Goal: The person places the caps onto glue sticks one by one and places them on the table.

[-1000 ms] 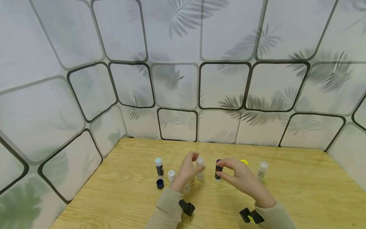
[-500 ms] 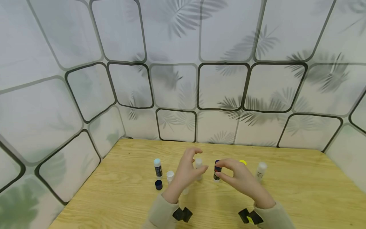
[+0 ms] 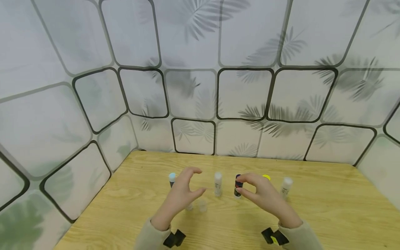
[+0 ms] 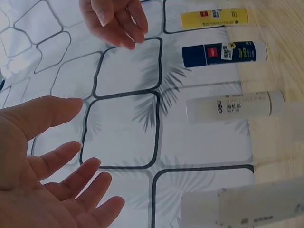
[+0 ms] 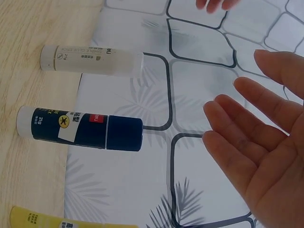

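My left hand [image 3: 181, 194] holds nothing; its fingers and thumb are spread apart in the left wrist view. To its right a white glue stick [image 3: 217, 184] with a translucent cap stands upright. My right hand [image 3: 265, 194] is near a navy glue stick [image 3: 238, 185], and the right wrist view shows its fingers apart from that stick and holding nothing. Under the left hand a white tube [image 3: 189, 207] is mostly hidden. Beside it is a translucent cap [image 3: 202, 206]. A glue stick with a light-blue cap [image 3: 172, 177] is partly covered by the left hand.
A yellow glue stick [image 4: 214, 18] stands behind the right hand, only its top visible in the head view. Further right is another white glue stick [image 3: 285, 187]. The wooden table [image 3: 337, 201] ends at a patterned cloth wall [image 3: 240, 93] behind.
My left hand has moved left from beside the white glue stick, uncovering it and now covering the loose navy cap and part of the light-blue-capped stick. The right hand has stayed almost still.
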A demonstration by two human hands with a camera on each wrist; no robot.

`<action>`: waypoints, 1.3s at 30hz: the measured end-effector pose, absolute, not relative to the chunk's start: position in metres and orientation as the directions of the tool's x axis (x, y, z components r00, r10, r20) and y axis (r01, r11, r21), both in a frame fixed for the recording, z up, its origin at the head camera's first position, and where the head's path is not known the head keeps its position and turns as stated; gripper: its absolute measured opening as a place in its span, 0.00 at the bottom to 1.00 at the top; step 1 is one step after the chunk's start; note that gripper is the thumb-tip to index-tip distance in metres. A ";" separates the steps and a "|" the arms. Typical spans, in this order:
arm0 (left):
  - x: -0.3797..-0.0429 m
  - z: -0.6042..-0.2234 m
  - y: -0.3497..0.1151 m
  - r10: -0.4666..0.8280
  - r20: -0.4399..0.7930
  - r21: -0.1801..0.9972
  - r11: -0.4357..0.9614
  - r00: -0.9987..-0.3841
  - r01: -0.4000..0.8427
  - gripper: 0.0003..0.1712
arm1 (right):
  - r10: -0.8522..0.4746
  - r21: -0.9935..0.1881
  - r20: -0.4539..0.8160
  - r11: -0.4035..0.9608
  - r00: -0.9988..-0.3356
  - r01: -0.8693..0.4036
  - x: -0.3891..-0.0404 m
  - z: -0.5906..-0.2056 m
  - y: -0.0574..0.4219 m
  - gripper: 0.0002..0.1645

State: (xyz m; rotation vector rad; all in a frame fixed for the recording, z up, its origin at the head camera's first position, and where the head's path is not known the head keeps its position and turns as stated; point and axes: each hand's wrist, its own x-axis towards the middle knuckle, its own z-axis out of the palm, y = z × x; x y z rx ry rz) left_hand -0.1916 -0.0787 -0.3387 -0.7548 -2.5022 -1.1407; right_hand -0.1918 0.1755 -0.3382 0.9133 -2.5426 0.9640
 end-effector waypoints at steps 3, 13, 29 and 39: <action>-0.194 -0.340 -0.089 0.337 0.436 0.609 0.573 -0.835 0.549 0.27 | -0.466 -0.501 0.450 0.574 -0.762 -0.647 -0.192 -0.338 0.176 0.11; -0.206 -0.343 -0.111 0.365 0.217 0.663 0.626 -0.905 0.411 0.28 | -0.476 -0.490 0.492 0.541 -0.729 -0.684 -0.194 -0.338 0.178 0.10; -0.223 -0.365 -0.120 0.466 0.051 0.640 0.664 -0.884 0.387 0.12 | -0.502 -0.496 0.465 0.535 -0.729 -0.684 -0.194 -0.339 0.175 0.08; -0.226 -0.375 -0.119 0.450 0.012 0.625 0.693 -0.893 0.358 0.11 | -0.515 -0.473 0.488 0.523 -0.705 -0.710 -0.194 -0.341 0.174 0.08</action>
